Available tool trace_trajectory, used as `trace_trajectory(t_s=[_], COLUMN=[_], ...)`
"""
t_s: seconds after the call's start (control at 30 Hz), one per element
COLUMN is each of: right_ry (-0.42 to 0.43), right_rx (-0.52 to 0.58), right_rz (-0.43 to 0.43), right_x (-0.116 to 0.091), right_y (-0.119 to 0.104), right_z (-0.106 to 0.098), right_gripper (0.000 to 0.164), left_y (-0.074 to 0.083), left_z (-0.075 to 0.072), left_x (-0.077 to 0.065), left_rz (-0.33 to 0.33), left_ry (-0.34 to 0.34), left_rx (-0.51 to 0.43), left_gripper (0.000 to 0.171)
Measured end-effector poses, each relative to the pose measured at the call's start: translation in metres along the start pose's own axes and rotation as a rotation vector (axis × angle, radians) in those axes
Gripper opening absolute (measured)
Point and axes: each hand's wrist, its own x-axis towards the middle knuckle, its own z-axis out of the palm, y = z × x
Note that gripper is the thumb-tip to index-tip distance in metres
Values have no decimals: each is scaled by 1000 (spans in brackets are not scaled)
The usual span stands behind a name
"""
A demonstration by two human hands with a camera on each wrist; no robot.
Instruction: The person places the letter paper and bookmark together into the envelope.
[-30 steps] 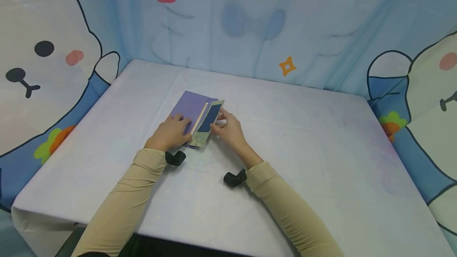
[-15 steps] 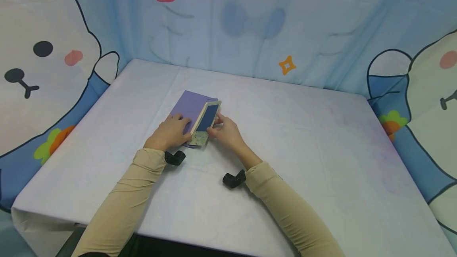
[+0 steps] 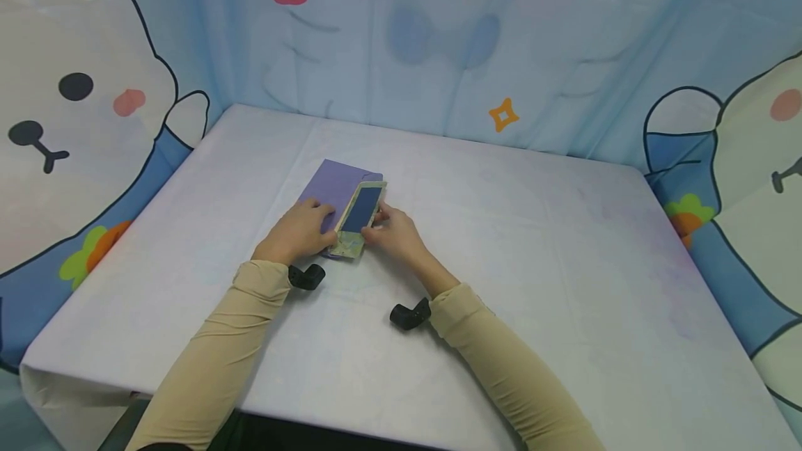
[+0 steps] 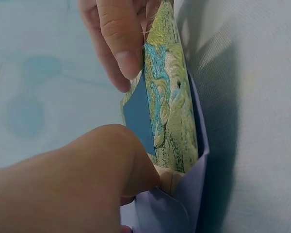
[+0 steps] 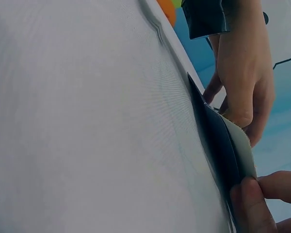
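A purple envelope [image 3: 332, 183] lies slanted on the white table, its open side to the right. Lying partly over that side is a green, yellow and turquoise patterned card [image 3: 348, 245] with a dark blue panel [image 3: 363, 209]. Its lower end sits at the envelope's mouth in the left wrist view; how far it reaches inside is hidden. My left hand [image 3: 299, 230] rests on the envelope with fingers spread, the thumb at the mouth beside the card. My right hand [image 3: 395, 234] pinches the card's right edge between thumb and fingers, seen also in the right wrist view [image 5: 266, 199].
White cloth [image 3: 564, 284] covers the table around the envelope. A blue curtain [image 3: 438, 40] with cartoon figures hangs behind and beside it. Black wrist mounts [image 3: 410, 314] sit at both cuffs, close above the cloth.
The card has shifted slightly left and toward me, covering the pale strip along the envelope's side. My right hand moved a little left with it; my left hand stays nearly still.
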Motion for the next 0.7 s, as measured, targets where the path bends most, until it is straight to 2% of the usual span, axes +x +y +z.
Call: trace_trajectory(t_s=[0.27, 0.7], right_ry=[-154, -209], right_rx=[259, 334], right_rz=[89, 127], right_x=[-2, -6], right_y=[-1, -8], right_z=[-10, -8], right_gripper=[75, 66], left_y=[2, 2], left_z=[0, 1], left_x=[-1, -1], left_rz=[-7, -5], left_ry=[0, 12], left_rx=[9, 23], left_gripper=[58, 56])
